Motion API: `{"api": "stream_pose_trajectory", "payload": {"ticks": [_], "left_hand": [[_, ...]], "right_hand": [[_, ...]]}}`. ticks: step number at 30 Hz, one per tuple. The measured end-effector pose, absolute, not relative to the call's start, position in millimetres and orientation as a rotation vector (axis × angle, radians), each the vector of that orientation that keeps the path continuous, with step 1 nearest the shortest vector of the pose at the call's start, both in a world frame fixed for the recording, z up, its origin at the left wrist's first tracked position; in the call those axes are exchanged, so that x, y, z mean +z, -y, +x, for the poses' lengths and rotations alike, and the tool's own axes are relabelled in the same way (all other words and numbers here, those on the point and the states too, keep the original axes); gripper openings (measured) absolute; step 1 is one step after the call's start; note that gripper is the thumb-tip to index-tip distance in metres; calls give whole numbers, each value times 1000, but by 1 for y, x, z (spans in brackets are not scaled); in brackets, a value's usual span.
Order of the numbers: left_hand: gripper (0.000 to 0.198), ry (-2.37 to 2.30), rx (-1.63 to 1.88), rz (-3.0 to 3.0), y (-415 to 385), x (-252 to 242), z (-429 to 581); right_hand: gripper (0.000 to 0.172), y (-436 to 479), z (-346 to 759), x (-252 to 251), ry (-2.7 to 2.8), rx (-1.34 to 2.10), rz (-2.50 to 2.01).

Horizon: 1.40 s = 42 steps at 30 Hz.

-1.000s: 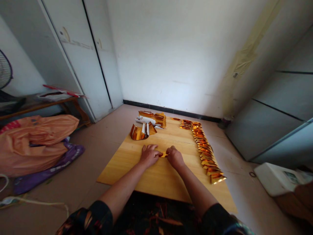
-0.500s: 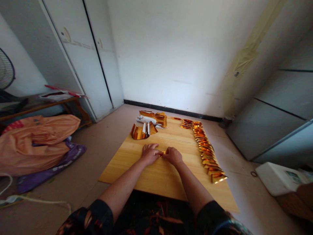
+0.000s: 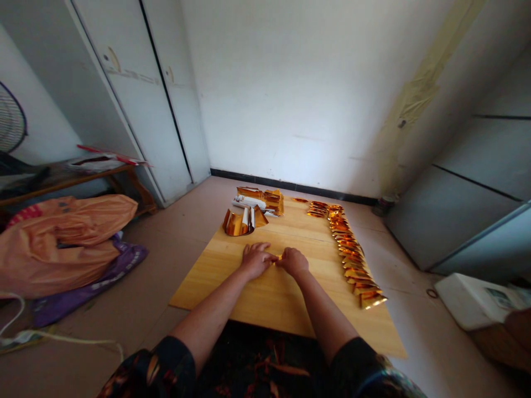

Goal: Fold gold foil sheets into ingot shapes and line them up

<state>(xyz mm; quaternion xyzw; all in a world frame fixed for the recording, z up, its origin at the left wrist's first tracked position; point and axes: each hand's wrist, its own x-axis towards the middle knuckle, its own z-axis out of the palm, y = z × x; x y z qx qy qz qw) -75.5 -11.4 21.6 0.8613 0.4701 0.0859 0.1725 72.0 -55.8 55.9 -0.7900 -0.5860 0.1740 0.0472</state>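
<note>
Both hands press down side by side on the table: the left hand and right hand pinch a small gold foil piece between their fingertips. A row of folded gold pieces runs just right of the right hand.

White walls, tan floor, white wardrobe doors

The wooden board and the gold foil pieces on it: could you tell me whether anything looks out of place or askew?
Nothing stands out. The folded gold pieces lie in a tidy overlapping row along the board's right side, the loose gold sheets sit at the far end, and both hands press one small gold piece flat.
</note>
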Motion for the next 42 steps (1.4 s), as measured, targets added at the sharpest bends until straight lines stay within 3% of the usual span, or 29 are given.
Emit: {"api": "stream_pose_trajectory", "payload": {"ticks": [13, 30, 37, 42], "left_hand": [[24, -1309, 252, 2446, 11, 22, -77], [26, -1305, 251, 2423, 12, 26, -77], [26, -1319, 244, 2443, 11, 24, -77], [27, -1337, 245, 2449, 9, 19, -77]], "right_hand": [[9, 56, 102, 45, 1659, 599, -2319], [11, 70, 156, 43, 1563, 480, -2349], [7, 62, 102, 45, 1635, 610, -2008], [8, 56, 71, 47, 1717, 607, -2193]]}}
